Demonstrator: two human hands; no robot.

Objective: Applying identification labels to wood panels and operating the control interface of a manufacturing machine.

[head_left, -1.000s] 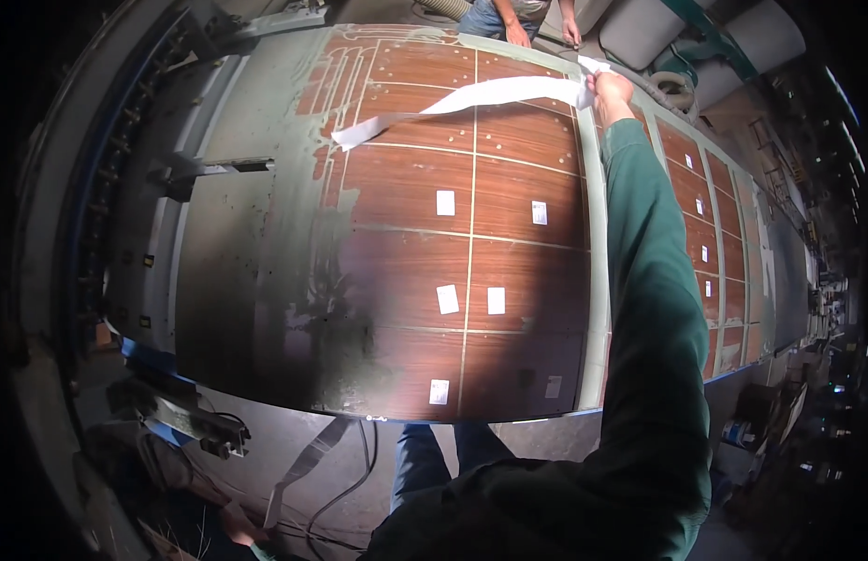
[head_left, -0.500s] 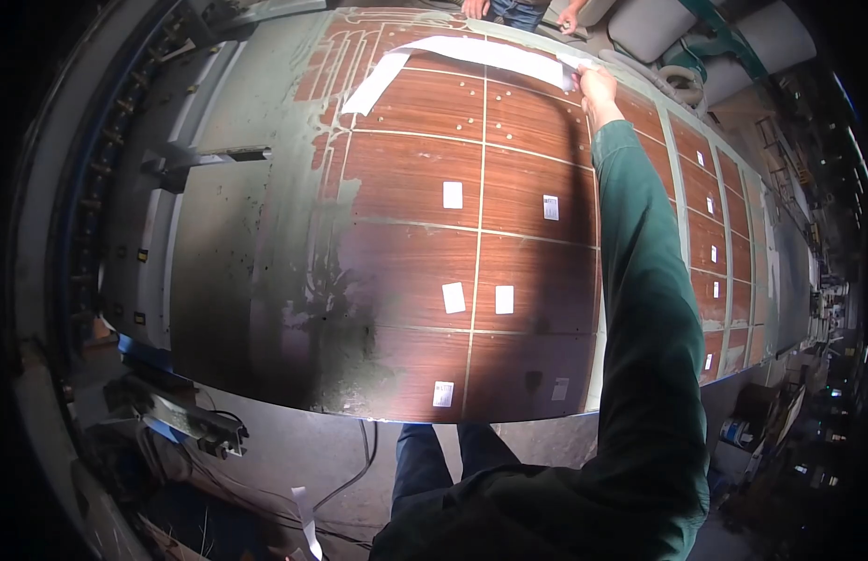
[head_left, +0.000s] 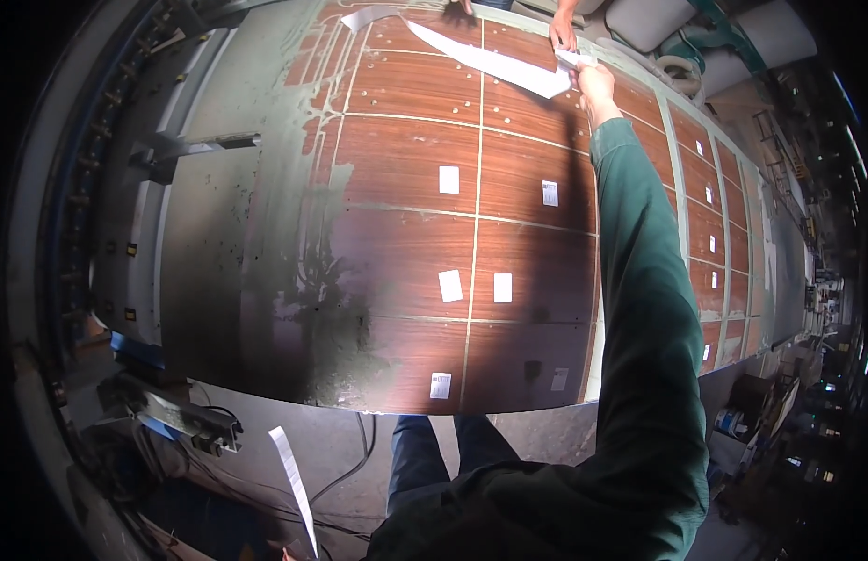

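At the far side of the table, my right hand [head_left: 596,84] is closed on the end of a long white paper strip [head_left: 490,64]. The strip runs leftward over wood-grain panels [head_left: 406,159], its far end curling near the back edge. Another person's hand [head_left: 564,34] reaches in right beside mine, at the strip's end; whether it grips the paper is hard to see. Only a bit of my left hand [head_left: 289,553] shows at the lower edge, by the foot of a second white strip [head_left: 296,481] that sticks up and appears held there.
Several small white labels [head_left: 502,287] lie on the reddish-brown panels. Grey dusty table surface [head_left: 209,215] borders them on the left, with a metal bracket [head_left: 209,145]. Cables [head_left: 359,449] lie on the floor. Large pale rolls or ducts [head_left: 649,23] stand behind at right.
The long strip has swung back from the panels, its left end now farther away. The other person's hand has come to my right hand. The second strip has risen further into view.
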